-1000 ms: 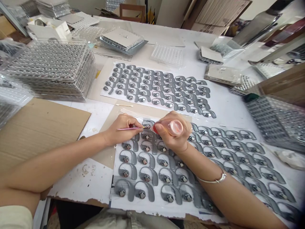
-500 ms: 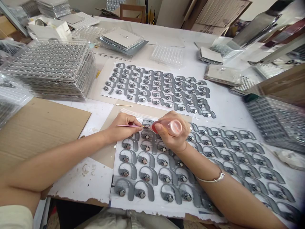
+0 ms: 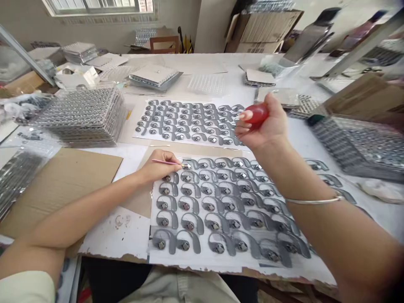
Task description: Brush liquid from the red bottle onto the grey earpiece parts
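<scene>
Right hand (image 3: 268, 126) raised gripping red bulb (image 3: 256, 115), left hand (image 3: 158, 167) pinching paintbrush (image 3: 164, 162)

A tall stack of clear plastic trays (image 3: 85, 118) sits on the white worktable (image 3: 135, 155) beside a flattened cardboard sheet (image 3: 59, 193). Beyond them stand a wooden chair (image 3: 162, 44) below a window (image 3: 101, 6), and cardboard boxes (image 3: 268, 25) at far right.

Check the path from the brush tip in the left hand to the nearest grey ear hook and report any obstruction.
Nothing visible stands in the way: the brush in the left hand has its tip right at the ear hook. The right hand, holding a red bulb, is raised well aside.
</scene>
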`<state>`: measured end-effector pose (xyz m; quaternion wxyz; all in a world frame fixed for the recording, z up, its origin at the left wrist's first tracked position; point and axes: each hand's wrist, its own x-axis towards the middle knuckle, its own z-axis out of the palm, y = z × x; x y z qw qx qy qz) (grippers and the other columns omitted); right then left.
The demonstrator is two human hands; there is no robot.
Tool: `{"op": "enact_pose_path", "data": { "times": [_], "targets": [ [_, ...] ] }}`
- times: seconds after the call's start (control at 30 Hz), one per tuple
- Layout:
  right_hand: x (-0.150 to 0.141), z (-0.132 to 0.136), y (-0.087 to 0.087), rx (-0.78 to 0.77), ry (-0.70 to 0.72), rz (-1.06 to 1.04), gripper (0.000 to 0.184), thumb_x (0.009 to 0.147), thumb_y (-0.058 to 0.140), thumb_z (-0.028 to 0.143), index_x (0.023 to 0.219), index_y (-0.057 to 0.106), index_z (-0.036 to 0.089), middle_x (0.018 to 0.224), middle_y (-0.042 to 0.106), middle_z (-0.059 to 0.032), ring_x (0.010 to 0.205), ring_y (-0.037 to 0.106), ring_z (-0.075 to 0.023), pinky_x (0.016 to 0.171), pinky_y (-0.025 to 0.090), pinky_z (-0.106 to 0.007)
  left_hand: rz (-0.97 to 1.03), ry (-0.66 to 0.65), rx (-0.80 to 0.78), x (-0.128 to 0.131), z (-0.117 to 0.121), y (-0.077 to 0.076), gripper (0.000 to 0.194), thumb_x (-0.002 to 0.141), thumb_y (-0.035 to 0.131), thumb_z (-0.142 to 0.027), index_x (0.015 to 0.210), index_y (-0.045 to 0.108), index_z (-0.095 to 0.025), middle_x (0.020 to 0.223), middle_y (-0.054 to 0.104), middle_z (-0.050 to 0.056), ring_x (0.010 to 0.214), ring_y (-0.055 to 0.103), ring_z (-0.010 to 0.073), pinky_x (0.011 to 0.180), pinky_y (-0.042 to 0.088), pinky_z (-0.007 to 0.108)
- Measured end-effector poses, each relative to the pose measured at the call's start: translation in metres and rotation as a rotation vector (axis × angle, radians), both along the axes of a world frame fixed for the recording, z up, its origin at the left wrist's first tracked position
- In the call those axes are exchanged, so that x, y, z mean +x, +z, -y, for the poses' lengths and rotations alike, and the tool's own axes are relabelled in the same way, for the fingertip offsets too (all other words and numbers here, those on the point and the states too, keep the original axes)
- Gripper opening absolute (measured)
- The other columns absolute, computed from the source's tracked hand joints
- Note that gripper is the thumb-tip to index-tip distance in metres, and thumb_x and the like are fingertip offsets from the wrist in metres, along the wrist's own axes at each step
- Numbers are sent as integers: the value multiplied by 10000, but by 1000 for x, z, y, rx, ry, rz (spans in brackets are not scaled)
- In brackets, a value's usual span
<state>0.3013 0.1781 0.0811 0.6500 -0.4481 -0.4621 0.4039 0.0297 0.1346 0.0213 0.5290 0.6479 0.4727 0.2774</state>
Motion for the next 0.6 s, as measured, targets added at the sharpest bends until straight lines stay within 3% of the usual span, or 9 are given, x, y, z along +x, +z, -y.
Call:
{"op": "enact_pose_path", "data": {
  "times": [0.1,0.2,0.3,0.43,0.5,0.6],
  "targets": [
    [19,5,8,-297,5,-350,456,801,529,610,640,408,201,503,517,43,355,340,-28,338,246,-199,-85,-16,51,2,2,10,118,656,729,-248,668,700,-134,788,737,60,719,675,187,611,513,251],
    [19,19,6,-291,-100,-407,441,753,600,609,683,394,225,497,516,55,378,431,-73,337,236,-191,-166,-30,214,9,5,20,110,697,704,-258,694,713,-149,789,734,55,701,663,184,583,487,252],
    [5,32,-4,-106,-151,-225,442,717,670,569,677,376,242,459,494,67,421,535,-126,335,226,-203,-193,-113,490,22,9,19,98,764,663,-241,750,720,-162,766,730,50,661,644,171,607,472,279],
    [-18,49,-23,46,-108,150,366,783,639,540,678,485,226,492,569,19,450,566,-142,379,353,-250,-272,-299,1060,42,15,-1,126,835,572,-151,764,675,-148,742,722,52,642,600,161,699,428,343],
    [-24,56,-33,114,-114,285,336,785,659,506,684,528,214,541,595,6,491,579,-144,441,424,-280,-320,-296,1296,48,19,-12,141,848,540,-116,749,638,-135,761,718,62,630,561,163,649,386,338],
    [-29,62,-46,299,-176,474,298,785,679,442,653,543,211,570,581,10,528,558,-133,531,466,-308,-386,-272,1458,51,24,-21,183,868,507,-83,711,586,-134,762,704,60,617,508,162,611,340,329]
  ]
}}
